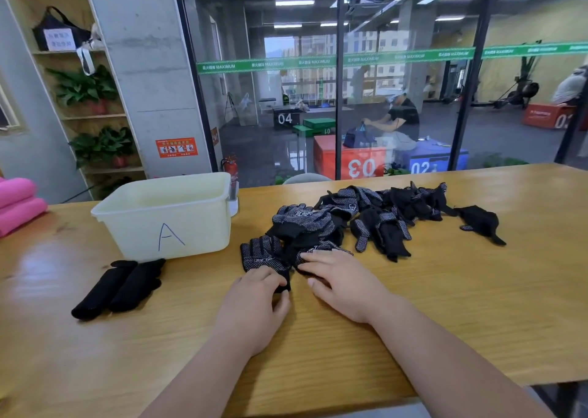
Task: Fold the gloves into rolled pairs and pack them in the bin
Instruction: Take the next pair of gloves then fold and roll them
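A heap of black gloves point(366, 214) with white grip dots lies across the middle of the wooden table point(445, 306). At its near end lies one dotted glove point(262, 253). My left hand point(254, 303) curls its fingers round that glove's cuff. My right hand point(337, 277) lies flat, fingers straight, pressing on the neighbouring glove point(321, 249). A cream plastic bin point(165, 214) marked "A" stands to the left. A flat pair of plain black gloves point(119, 287) lies in front of the bin. One glove point(480, 223) lies apart at the right.
Pink foam rolls point(16, 204) sit at the table's far left edge. A glass wall point(350, 83) runs behind the table, with shelves of plants point(89, 99) at the left. The table's near edge drops off at the lower right.
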The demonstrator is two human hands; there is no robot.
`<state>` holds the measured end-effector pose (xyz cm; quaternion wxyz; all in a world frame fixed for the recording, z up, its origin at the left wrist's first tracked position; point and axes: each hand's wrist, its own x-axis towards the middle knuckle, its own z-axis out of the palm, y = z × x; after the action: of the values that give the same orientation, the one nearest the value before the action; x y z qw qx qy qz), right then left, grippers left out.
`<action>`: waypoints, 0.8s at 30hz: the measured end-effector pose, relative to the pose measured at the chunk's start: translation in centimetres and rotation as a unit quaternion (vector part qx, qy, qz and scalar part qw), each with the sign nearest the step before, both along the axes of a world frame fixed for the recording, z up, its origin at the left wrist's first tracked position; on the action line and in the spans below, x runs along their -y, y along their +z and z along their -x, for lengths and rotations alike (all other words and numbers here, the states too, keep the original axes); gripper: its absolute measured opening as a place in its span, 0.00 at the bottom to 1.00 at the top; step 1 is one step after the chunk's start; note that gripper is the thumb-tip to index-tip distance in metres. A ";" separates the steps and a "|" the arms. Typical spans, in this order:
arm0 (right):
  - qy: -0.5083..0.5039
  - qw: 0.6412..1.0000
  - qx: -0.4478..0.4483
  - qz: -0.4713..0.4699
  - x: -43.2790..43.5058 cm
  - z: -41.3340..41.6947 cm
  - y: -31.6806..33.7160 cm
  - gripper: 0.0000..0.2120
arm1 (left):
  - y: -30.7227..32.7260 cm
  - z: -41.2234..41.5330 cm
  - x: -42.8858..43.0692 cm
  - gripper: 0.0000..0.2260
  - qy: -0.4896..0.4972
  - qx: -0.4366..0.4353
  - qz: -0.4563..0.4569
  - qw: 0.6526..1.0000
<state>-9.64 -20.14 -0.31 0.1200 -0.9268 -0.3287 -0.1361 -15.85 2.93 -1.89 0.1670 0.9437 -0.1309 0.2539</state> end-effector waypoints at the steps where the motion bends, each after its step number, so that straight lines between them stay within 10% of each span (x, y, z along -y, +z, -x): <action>1: -0.013 1.000 0.022 -0.015 0.1 -0.1 0.0 0.23 | 0.0 0.0 0.0 0.11 0.000 -0.001 0.000 1.000; 4: -0.154 0.986 0.068 -0.013 1.2 -1.0 0.1 0.25 | 0.1 0.1 0.0 0.10 0.000 -0.003 0.003 1.000; 9: -0.331 0.936 -0.119 0.025 4.1 -2.2 0.0 0.38 | 0.4 0.3 0.0 0.11 -0.005 -0.009 0.005 1.000; 18: -0.331 0.943 -0.018 0.018 4.0 -1.6 -0.1 0.32 | 0.6 0.5 0.0 0.11 -0.003 -0.013 0.011 1.000; 24: -0.149 0.947 0.031 -0.284 4.2 -1.2 3.6 0.18 | 0.9 0.7 0.1 0.12 0.004 -0.021 0.009 1.000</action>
<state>-8.40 -24.32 3.31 0.3463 -0.8880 -0.1384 -0.2690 -16.52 2.85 -1.01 0.1775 0.9478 -0.1213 0.2356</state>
